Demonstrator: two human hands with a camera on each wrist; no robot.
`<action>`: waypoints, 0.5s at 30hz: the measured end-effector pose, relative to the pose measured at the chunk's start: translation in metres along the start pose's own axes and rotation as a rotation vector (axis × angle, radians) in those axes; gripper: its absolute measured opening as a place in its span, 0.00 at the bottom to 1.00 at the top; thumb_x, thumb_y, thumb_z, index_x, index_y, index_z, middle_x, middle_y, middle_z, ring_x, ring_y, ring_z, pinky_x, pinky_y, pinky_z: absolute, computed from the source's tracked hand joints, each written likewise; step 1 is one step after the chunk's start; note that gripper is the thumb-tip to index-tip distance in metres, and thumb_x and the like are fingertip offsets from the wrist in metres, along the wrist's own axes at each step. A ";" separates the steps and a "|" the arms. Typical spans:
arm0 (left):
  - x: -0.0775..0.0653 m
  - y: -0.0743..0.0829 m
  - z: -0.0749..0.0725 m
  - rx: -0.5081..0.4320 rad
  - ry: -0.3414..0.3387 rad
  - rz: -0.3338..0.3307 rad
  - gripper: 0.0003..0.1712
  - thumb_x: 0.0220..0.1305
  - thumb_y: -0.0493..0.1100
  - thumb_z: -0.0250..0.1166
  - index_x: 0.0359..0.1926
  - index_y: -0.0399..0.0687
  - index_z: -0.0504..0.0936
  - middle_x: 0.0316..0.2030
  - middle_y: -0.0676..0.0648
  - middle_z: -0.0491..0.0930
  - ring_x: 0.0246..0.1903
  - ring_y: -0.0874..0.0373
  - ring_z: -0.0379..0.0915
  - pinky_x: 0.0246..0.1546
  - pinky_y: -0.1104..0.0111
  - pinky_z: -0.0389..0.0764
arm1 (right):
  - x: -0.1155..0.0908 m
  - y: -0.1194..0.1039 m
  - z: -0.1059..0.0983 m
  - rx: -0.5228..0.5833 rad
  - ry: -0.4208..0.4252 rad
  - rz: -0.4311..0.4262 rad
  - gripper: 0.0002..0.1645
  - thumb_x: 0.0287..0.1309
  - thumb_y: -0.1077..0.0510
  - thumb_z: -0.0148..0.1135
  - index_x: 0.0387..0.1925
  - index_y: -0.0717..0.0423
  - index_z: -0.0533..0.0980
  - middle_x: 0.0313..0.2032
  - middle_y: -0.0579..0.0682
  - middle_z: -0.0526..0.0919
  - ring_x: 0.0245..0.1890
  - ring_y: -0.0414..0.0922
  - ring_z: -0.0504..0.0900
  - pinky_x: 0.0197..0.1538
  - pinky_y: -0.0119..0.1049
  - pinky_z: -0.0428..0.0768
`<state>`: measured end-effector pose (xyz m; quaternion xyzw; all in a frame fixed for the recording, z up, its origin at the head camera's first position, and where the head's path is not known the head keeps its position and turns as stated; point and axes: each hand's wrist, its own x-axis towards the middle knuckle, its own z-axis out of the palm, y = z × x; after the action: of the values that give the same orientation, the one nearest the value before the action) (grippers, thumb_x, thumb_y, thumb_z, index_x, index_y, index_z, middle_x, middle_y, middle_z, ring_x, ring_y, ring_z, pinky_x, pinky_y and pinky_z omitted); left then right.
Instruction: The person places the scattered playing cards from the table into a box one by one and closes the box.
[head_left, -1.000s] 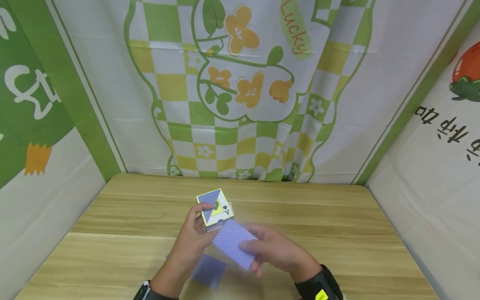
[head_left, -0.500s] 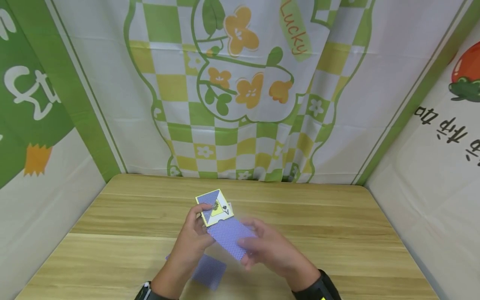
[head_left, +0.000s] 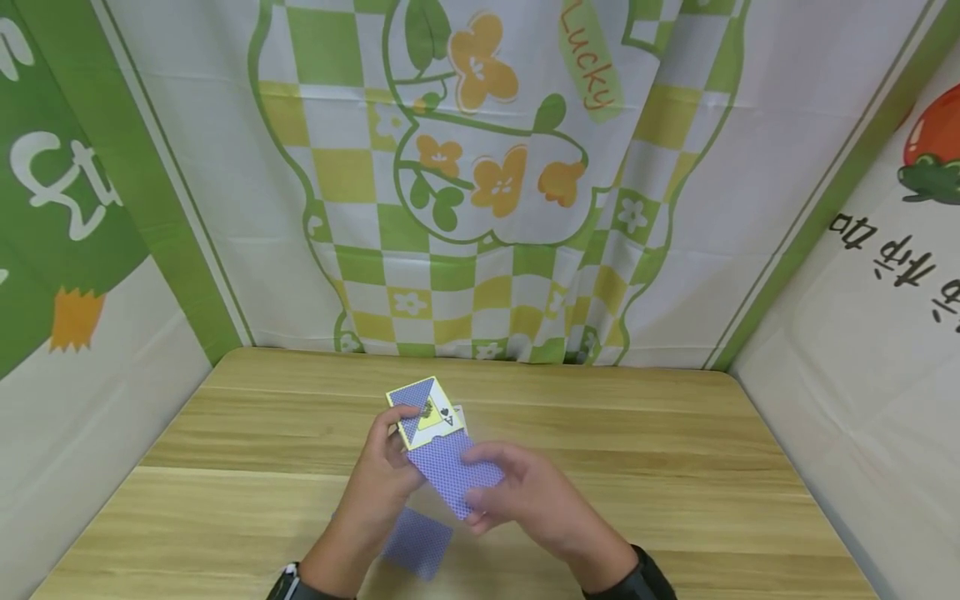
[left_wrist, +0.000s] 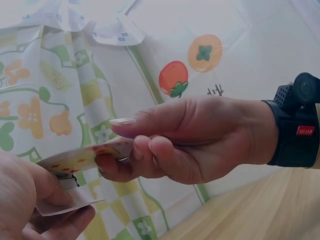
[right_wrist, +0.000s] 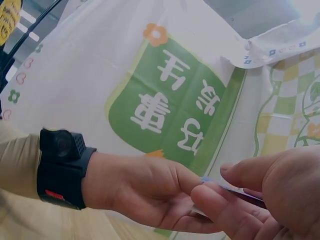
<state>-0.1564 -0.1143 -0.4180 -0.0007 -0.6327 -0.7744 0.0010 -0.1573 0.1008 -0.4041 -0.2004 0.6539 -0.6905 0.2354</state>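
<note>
My left hand (head_left: 371, 479) grips a small playing-card box (head_left: 427, 412) printed with an ace of spades, its index finger lying across the top. At the box's near edge my right hand (head_left: 536, 500) pinches a blue-backed playing card (head_left: 446, 475), whose far end meets that edge. A white corner of another card (head_left: 460, 412) sticks out from behind the box. In the left wrist view, the underside of the held card (left_wrist: 75, 162) shows red diamonds, and it bends slightly between both hands.
Another blue-backed card (head_left: 418, 543) lies face down on the wooden table (head_left: 637, 467), beside my left forearm. Printed curtains (head_left: 480, 292) hang behind the table and along both sides. Black camera straps (left_wrist: 295, 132) circle both wrists.
The right hand has moved left and brought the blue-backed card up against the box's near edge, where it was lower and farther right before. The box has shifted slightly left.
</note>
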 end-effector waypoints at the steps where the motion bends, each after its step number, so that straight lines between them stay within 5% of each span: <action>1: 0.000 0.000 0.000 -0.004 0.000 0.000 0.40 0.53 0.20 0.58 0.65 0.49 0.61 0.59 0.32 0.72 0.50 0.52 0.81 0.49 0.66 0.83 | 0.000 0.000 0.001 -0.009 0.005 0.001 0.32 0.61 0.65 0.66 0.65 0.68 0.68 0.36 0.59 0.85 0.32 0.46 0.87 0.39 0.41 0.88; 8: 0.001 0.002 -0.002 -0.022 -0.012 -0.005 0.41 0.55 0.20 0.59 0.66 0.49 0.59 0.63 0.33 0.70 0.53 0.51 0.78 0.50 0.65 0.83 | -0.005 -0.005 0.002 -0.099 -0.017 -0.040 0.39 0.60 0.64 0.70 0.70 0.61 0.67 0.38 0.61 0.86 0.35 0.50 0.88 0.43 0.49 0.87; 15: 0.000 0.002 -0.002 -0.003 -0.012 -0.021 0.39 0.57 0.22 0.59 0.66 0.49 0.58 0.64 0.34 0.69 0.56 0.49 0.77 0.50 0.66 0.82 | -0.008 -0.006 0.003 -0.233 0.021 -0.097 0.36 0.60 0.60 0.70 0.69 0.54 0.70 0.51 0.60 0.82 0.36 0.47 0.87 0.40 0.42 0.88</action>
<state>-0.1561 -0.1163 -0.4168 0.0013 -0.6317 -0.7751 -0.0110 -0.1499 0.1032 -0.3979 -0.2506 0.7217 -0.6224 0.1701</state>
